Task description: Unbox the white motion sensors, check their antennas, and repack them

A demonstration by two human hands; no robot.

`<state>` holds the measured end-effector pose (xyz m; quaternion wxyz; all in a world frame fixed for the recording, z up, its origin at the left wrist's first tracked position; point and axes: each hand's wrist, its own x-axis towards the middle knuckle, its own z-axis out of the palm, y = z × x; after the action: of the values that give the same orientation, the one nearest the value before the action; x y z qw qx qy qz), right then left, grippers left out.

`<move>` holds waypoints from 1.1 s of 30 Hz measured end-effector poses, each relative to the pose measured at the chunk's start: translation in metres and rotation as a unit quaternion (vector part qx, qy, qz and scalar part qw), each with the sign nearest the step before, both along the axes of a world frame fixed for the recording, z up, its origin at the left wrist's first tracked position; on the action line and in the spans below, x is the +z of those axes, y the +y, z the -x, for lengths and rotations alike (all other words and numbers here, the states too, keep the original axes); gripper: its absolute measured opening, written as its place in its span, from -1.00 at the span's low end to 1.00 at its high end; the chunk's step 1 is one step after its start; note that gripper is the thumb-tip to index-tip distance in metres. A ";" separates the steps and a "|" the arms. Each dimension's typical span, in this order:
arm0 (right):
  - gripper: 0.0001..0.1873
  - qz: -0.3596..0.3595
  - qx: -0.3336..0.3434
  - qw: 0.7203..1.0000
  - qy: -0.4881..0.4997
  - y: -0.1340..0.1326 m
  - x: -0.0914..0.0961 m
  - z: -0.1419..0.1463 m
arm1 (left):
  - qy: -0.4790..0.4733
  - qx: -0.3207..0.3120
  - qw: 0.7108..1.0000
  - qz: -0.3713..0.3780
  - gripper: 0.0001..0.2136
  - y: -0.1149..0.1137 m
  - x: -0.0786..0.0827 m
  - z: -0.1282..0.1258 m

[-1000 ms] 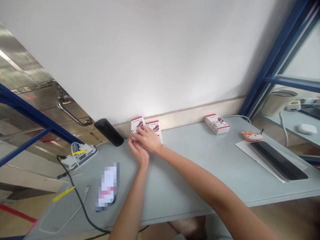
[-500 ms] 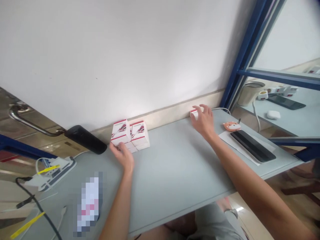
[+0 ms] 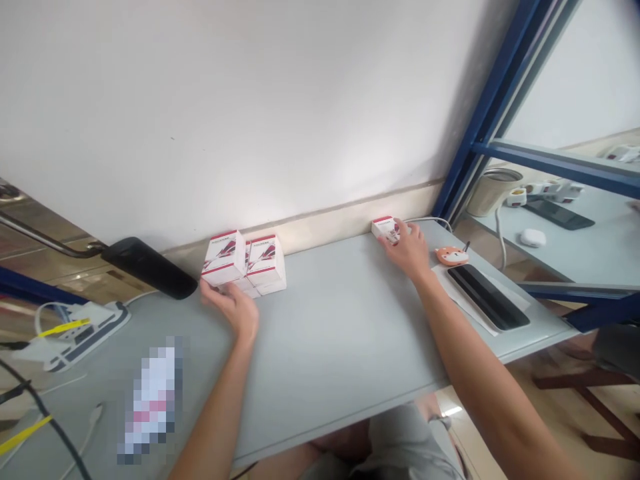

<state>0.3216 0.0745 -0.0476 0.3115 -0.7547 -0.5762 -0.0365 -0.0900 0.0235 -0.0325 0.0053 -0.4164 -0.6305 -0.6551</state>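
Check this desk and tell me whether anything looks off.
The upper left white-and-red box looks slightly tilted and juts out past the lower boxes, right by the left hand. The pixelated object on the desk also stands out, since it cannot be identified.

A pixelated blur hides a long flat object point(image 3: 151, 400) on the pale grey-blue table point(image 3: 330, 333), so its kind and print cannot be told. The left hand point(image 3: 231, 310) covers the lower corner of a stack of white-and-red cardboard boxes point(image 3: 245, 263), and whether it grips them cannot be seen. The right hand point(image 3: 407, 250) hides part of a small white-and-red cardboard box point(image 3: 383, 228). The print on every box is too small to read. The bottom edge cuts off the left forearm point(image 3: 215, 413) and the right forearm point(image 3: 480, 360); the left edge cuts off a curved steel door handle point(image 3: 45, 245) and a black cable point(image 3: 45, 417).
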 end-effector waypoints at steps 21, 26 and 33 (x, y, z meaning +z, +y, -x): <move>-0.36 -0.139 0.012 0.990 0.017 -0.014 0.022 0.022 | 0.162 0.072 0.983 0.044 -0.57 0.000 0.055 0.000; -0.38 -0.147 0.376 0.890 0.212 -0.040 0.047 0.075 | -0.073 -0.229 0.968 -0.069 -0.53 -0.029 0.045 -0.050; -0.48 -0.053 0.396 0.826 0.398 -0.053 0.051 0.107 | -0.162 -0.459 0.852 0.194 -0.37 -0.029 0.009 -0.101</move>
<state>0.2142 0.0217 0.0033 0.5409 -0.3928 -0.6490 0.3632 0.0110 -0.0053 -0.0231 -0.4788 -0.5392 -0.4736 -0.5057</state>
